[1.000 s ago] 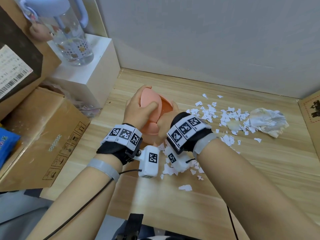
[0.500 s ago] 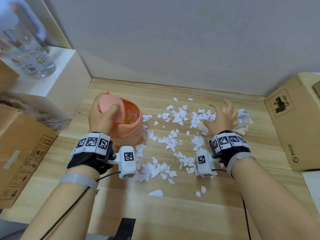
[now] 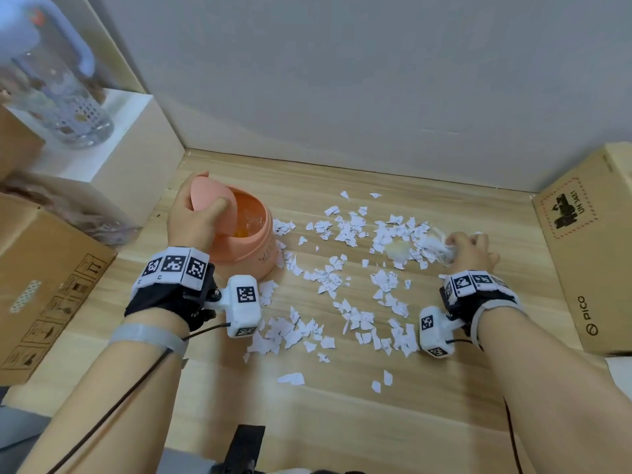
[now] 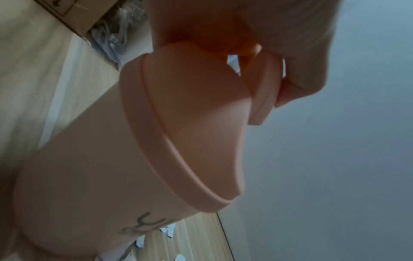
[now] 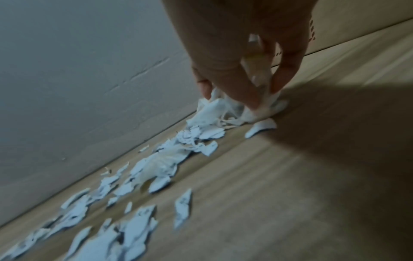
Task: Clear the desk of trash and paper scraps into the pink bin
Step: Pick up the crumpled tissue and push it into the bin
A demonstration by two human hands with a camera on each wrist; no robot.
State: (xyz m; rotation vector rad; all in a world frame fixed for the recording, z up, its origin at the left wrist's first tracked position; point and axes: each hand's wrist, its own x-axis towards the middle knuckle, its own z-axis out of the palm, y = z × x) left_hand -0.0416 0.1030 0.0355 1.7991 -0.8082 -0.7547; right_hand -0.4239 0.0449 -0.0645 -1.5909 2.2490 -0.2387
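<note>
Wood-grain counter (image 3: 342,405) w/ smooth round pink bin (image 3: 253,248) at left, swing lid (image 3: 212,203) tipped open, pinched by left hand (image 3: 195,224). Right hand (image 3: 468,251), beside bin 1 s ago, now far right, fingers (image 5: 252,91) curled round crumpled tissue wad (image 5: 223,107) — next load likely. Thin torn paper scraps (image 3: 352,295) scattered btwn, mostly uncleared.

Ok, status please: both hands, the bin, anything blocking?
Left hand holds pink bin lid open. Right hand grips crumpled tissue. Paper scraps scattered between; nothing blocking.
</note>
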